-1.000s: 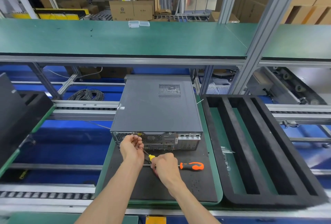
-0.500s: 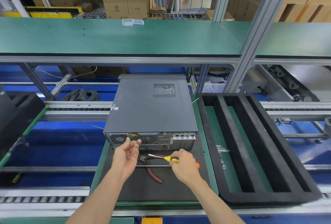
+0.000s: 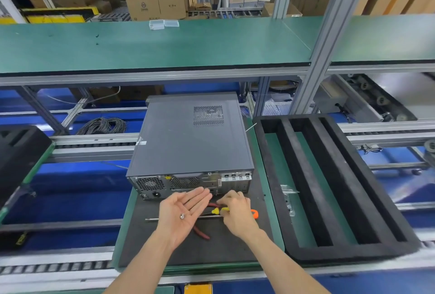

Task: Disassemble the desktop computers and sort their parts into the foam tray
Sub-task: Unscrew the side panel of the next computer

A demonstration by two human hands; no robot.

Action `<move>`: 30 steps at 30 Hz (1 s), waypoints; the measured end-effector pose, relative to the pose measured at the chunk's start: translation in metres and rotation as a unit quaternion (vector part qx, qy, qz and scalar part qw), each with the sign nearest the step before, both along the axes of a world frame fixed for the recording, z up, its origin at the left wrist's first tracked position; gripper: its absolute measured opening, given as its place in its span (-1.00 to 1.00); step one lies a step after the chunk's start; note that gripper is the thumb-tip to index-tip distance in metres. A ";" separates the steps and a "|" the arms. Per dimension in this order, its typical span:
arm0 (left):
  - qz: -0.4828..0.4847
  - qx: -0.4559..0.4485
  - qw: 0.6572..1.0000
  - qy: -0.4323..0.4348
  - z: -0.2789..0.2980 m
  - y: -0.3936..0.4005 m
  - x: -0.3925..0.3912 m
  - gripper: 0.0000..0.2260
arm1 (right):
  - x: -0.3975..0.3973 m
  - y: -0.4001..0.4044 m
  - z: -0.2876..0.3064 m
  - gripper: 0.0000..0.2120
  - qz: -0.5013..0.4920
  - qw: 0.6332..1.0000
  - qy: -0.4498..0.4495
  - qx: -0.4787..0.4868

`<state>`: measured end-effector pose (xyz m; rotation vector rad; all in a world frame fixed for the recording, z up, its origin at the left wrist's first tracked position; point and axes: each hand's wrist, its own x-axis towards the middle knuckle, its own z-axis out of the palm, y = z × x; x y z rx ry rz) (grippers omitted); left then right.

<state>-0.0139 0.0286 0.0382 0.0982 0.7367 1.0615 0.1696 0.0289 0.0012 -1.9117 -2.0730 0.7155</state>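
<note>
The left hand (image 3: 182, 213) lies palm up with straight fingers, a small silver screw (image 3: 182, 216) resting on it, just near of the closed grey desktop computer (image 3: 191, 143) on the black mat (image 3: 219, 250). The right hand (image 3: 236, 212) pinches a yellow-handled screwdriver (image 3: 217, 210) over red-handled pliers (image 3: 202, 233). The slotted black foam tray (image 3: 334, 256) sits right.

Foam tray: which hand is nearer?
Right. The right hand grips a screwdriver closer to the foam tray; the left hand, palm up, lies farther left.
</note>
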 end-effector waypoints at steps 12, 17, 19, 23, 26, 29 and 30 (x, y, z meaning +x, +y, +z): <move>-0.191 0.146 0.959 0.151 0.022 0.016 0.153 -0.35 | 0.052 -0.018 0.033 -0.65 -0.446 0.467 0.746 -0.163; -0.277 0.176 0.934 0.139 0.026 0.026 0.183 -0.33 | 0.086 -0.019 0.028 -0.73 -0.490 0.443 0.740 -0.128; -0.295 0.190 0.926 0.140 0.023 0.030 0.184 -0.33 | 0.101 -0.023 0.023 -0.69 -0.515 0.451 0.719 -0.123; -0.321 0.187 0.902 0.221 0.012 0.041 0.177 -0.32 | 0.132 -0.027 0.010 -0.62 -0.575 0.467 0.667 -0.082; -0.324 0.174 0.895 0.254 0.006 0.046 0.171 -0.31 | 0.151 -0.019 0.004 -0.66 -0.600 0.465 0.647 -0.071; -0.330 0.170 0.887 0.273 0.005 0.050 0.171 -0.31 | 0.162 -0.005 0.005 -0.57 -0.593 0.459 0.655 -0.098; -0.332 0.172 0.885 0.279 0.006 0.051 0.172 -0.32 | 0.164 0.000 0.007 -0.56 -0.592 0.462 0.653 -0.098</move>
